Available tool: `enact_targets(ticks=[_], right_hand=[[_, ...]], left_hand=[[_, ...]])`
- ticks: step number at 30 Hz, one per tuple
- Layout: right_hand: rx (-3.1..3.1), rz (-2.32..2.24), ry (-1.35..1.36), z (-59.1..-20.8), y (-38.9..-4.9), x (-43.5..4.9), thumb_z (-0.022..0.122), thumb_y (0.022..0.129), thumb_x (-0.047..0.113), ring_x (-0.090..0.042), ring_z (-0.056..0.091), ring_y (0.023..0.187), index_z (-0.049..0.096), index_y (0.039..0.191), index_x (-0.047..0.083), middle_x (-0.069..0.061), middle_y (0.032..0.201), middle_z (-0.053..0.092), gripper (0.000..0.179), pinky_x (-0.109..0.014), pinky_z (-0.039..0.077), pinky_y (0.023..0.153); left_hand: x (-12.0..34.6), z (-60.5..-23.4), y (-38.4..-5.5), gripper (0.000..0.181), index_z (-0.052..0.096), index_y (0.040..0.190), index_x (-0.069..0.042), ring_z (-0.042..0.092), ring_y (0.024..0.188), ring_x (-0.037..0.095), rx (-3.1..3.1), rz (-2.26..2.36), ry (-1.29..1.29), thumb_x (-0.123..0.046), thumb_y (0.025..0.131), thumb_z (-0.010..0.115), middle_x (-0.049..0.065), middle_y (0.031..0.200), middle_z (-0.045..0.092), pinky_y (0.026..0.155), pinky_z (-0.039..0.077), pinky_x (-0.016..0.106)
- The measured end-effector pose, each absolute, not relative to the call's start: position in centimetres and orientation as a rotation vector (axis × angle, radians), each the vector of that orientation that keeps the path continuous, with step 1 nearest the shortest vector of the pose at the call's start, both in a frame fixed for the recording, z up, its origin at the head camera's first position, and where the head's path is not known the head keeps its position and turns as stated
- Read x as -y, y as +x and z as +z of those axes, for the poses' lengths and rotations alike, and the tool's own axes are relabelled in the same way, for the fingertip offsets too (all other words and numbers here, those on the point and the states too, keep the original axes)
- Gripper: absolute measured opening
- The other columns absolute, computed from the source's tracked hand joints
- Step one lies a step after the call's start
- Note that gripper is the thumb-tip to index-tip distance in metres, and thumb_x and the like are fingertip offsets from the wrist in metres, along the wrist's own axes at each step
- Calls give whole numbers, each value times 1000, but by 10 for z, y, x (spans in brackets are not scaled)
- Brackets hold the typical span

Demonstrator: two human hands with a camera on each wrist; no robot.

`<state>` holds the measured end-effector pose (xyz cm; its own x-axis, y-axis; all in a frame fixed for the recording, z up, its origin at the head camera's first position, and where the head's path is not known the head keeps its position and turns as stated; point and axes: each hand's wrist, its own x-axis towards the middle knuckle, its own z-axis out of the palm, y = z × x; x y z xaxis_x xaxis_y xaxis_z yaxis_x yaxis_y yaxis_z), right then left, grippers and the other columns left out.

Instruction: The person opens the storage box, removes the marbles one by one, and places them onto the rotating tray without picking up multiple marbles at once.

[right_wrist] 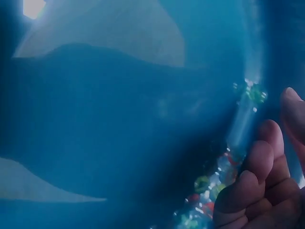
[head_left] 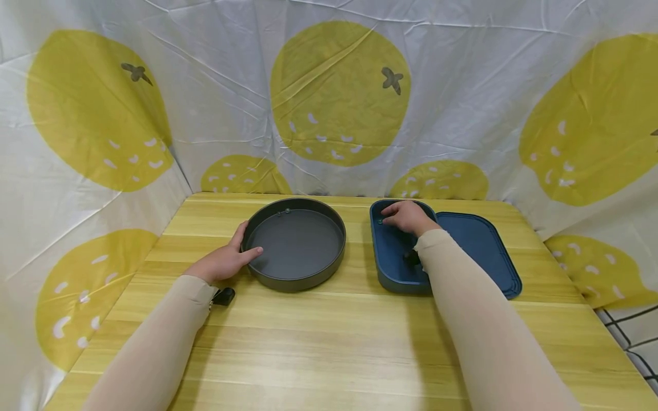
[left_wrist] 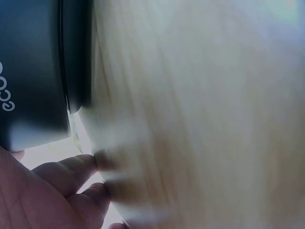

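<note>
My left hand [head_left: 226, 260] holds the near-left rim of a round dark grey pan [head_left: 295, 279], thumb over the edge and fingers along the outside. Two small clear marbles [head_left: 287, 210] lie against the pan's far wall. Over to the right, my right hand [head_left: 408, 217] reaches into a deep blue rectangular container [head_left: 393, 251]. A gap shows between its thumb and fingers in the right wrist view. Close by the fingertips is a greenish glass marble [right_wrist: 257, 93]. Several more marbles [right_wrist: 205, 195], with red and green in them, line the container's edge, partly hidden by the fingers.
A flat blue lid [head_left: 475, 245] lies against the container's right side. Everything stands on a wooden table [head_left: 308, 342], with a fruit-patterned curtain [head_left: 339, 91] behind and at the sides. In the left wrist view, a dark lettered piece [left_wrist: 33, 71] fills the upper left.
</note>
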<state>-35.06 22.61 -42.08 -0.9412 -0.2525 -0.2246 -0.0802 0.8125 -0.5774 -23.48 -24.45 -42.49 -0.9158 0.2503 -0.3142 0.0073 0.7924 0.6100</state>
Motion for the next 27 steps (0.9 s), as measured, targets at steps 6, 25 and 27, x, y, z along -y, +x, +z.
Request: enact_targets(ticks=[6, 25, 27], right_hand=[[-2738, -742, -290, -423, -353, -221, 65, 104, 20, -43, 56, 136, 65, 143, 4, -23, 151, 58, 42, -55, 48, 112], [-2722, -640, -333, -431, -353, -215, 68, 103, 18, -40, 59, 133, 74, 131, 6, -20, 142, 66, 31, -52, 50, 110], [-2716, -638, -339, -431, -353, -214, 69, 103, 18, -40, 58, 134, 74, 131, 6, -20, 143, 65, 31, -53, 50, 110]], left_hand=[[245, -425, -235, 99, -22, 167, -22, 38, 149, 57, -2603, 880, 186, -61, 107, 47, 34, 172, 13, 122, 31, 66], [247, -429, -238, 99, -23, 167, -23, 41, 147, 56, -2603, 873, 190, -62, 107, 46, 34, 171, 14, 121, 34, 65], [247, -429, -238, 99, -23, 167, -23, 40, 148, 56, -2601, 874, 187, -62, 107, 46, 33, 172, 13, 121, 33, 65]])
